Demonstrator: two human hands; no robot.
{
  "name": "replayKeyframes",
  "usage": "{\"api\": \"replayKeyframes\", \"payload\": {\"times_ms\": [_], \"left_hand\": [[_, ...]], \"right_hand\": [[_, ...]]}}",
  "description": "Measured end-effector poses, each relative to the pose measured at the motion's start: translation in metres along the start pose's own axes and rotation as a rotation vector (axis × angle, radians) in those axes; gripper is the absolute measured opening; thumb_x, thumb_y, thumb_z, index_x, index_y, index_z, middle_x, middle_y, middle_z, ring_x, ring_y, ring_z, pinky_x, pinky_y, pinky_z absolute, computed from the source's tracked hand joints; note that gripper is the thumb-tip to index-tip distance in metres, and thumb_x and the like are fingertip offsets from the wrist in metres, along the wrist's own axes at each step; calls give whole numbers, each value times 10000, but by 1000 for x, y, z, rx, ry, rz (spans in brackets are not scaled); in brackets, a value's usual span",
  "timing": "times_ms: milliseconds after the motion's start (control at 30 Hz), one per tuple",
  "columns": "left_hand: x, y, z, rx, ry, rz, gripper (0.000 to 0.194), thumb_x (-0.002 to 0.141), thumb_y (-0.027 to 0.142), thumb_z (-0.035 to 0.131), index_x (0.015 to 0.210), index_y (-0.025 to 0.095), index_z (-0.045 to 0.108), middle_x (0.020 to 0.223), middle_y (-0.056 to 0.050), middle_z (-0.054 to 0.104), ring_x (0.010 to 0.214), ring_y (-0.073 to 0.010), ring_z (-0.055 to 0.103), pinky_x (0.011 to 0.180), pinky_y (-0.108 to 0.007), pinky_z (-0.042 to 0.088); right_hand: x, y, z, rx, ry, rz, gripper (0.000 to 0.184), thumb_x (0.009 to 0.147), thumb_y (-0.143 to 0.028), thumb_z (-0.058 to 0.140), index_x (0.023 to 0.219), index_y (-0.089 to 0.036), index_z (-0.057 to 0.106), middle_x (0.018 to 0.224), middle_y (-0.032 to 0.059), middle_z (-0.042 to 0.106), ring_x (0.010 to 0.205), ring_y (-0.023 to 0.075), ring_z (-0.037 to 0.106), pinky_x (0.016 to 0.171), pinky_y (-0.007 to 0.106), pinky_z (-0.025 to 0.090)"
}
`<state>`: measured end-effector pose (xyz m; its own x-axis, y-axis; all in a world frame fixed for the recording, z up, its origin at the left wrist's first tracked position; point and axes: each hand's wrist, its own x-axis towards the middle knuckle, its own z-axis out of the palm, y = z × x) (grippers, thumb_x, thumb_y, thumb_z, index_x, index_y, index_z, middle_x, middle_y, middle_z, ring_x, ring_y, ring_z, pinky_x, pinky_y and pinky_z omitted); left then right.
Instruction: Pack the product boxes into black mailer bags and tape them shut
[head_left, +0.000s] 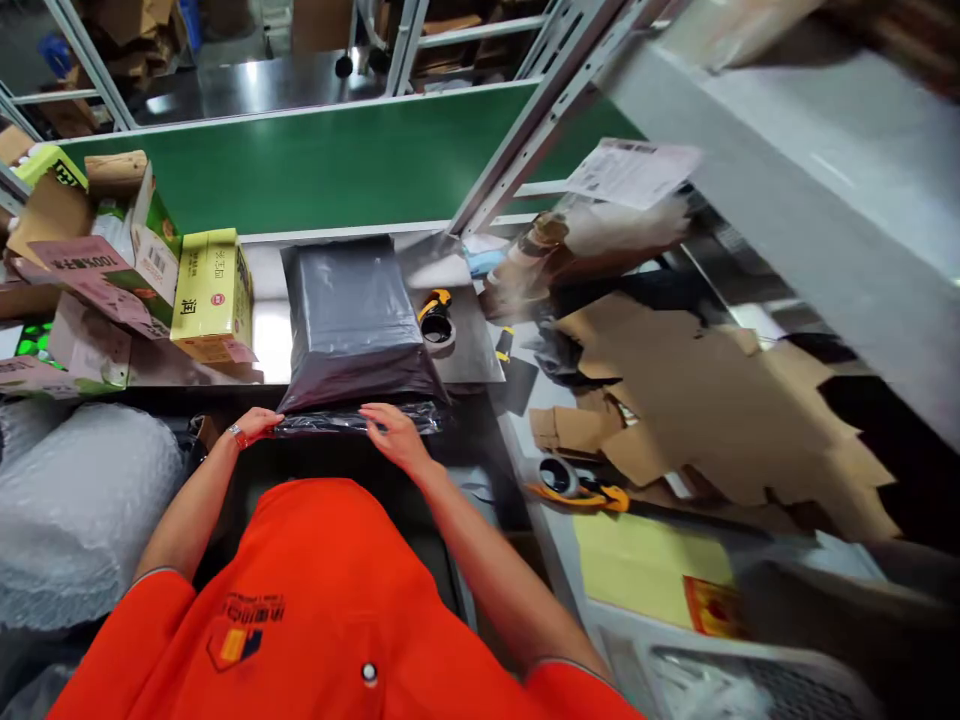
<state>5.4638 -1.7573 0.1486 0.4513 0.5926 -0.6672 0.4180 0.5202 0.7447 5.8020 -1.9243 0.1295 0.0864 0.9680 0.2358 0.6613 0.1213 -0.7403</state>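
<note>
View: head camera, looking forward and down past the person's orange polo shirt.

Left hand: open, fingers extended and laid on the left part of the bag's flattened end; no closed grip. A red band encircles the wrist.

Right hand: open, fingers slightly spread and resting on the same flattened end; no closed grip.

Main item: a black plastic mailer bag lies filled and flat on the surface. Its flattened end points toward the person, beneath both hands.

Right of bag: a yellow tape dispenser sits just beside the bag on a dark mat.

Left of bag: a yellow carton stands touching a heap of opened printed cartons.

Far left, near person: a large bubble wrap bundle lies beside the left forearm.

Right side: flattened cardboard offcuts lie beside a second tape dispenser. A printed paper sheet lies farther away.

Beyond surface: a green conveyor belt runs across the view.
</note>
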Motion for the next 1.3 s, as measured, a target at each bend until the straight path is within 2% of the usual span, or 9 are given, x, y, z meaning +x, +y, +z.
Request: {"api": "replayKeyframes", "payload": {"times_ms": [133, 267, 400, 533, 667, 833, 933, 1033, 1300], "left_hand": [[12, -5, -5, -123, -91, -30, 569, 572, 611, 981, 644, 145, 663, 618, -2, 612, 648, -134, 584, 738, -340, 535], [26, -8, -12, -151, -144, -54, 520, 616, 553, 985, 714, 115, 724, 699, -60, 700, 718, -163, 653, 795, -368, 561], [38, -3, -17, -97, -201, -45, 482, 622, 521, 981, 756, 109, 771, 761, -78, 752, 755, -175, 683, 821, -368, 573], [49, 7, -17, -34, -251, -13, 427, 670, 469, 952, 807, 96, 795, 832, -100, 798, 812, -207, 725, 833, -368, 575], [53, 12, -11, 14, -276, 2, 368, 790, 444, 852, 845, 86, 790, 853, -141, 812, 836, -238, 753, 835, -392, 589], [53, 10, -6, 37, -229, 41, 325, 813, 439, 807, 774, 124, 741, 807, -127, 796, 811, -244, 757, 855, -413, 617], [53, 11, -8, 70, -204, 51, 402, 748, 519, 851, 745, 133, 738, 823, -127, 797, 821, -246, 769, 850, -404, 627], [52, 14, -15, 130, -184, 59, 499, 669, 628, 889, 720, 158, 728, 807, -109, 788, 826, -244, 769, 838, -389, 633], [40, 20, -26, 211, -118, 70, 574, 612, 694, 900, 807, 168, 780, 894, -130, 828, 944, -311, 817, 841, -393, 648]], "right_hand": [[48, -63, 99, 143, -214, 50, 244, 1006, -324, 736, 1220, -288, 847, 1106, 66, 769, 1026, 212, 727, 949, 364, 609], [62, -76, 150, 172, -205, 276, 132, 927, -305, 858, 1041, -244, 882, 1039, 56, 735, 926, 191, 680, 874, 331, 548], [65, -78, 154, 199, -87, 393, 150, 868, -328, 922, 984, -241, 885, 993, 42, 738, 895, 181, 671, 825, 301, 503], [78, -80, 143, 179, -96, 432, 102, 865, -326, 919, 918, -247, 881, 883, 2, 754, 835, 167, 672, 775, 271, 461], [82, -81, 136, 108, -104, 381, 75, 859, -301, 914, 880, -244, 870, 801, -18, 728, 797, 157, 654, 738, 249, 436], [61, -90, 137, 80, 78, 289, 58, 942, -253, 817, 906, -207, 818, 933, 17, 716, 850, 151, 640, 786, 260, 480], [31, -91, 122, 189, 230, 365, 100, 959, -258, 771, 880, -197, 769, 983, 33, 738, 891, 162, 668, 846, 292, 524], [-22, -81, 86, 276, 330, 574, 154, 975, -313, 694, 892, -200, 759, 902, 32, 765, 819, 173, 696, 801, 309, 543], [-223, -38, -87, 83, 870, 1101, 133, 902, -332, 712, 817, -230, 724, 716, 40, 754, 728, 216, 719, 785, 339, 566]]}}
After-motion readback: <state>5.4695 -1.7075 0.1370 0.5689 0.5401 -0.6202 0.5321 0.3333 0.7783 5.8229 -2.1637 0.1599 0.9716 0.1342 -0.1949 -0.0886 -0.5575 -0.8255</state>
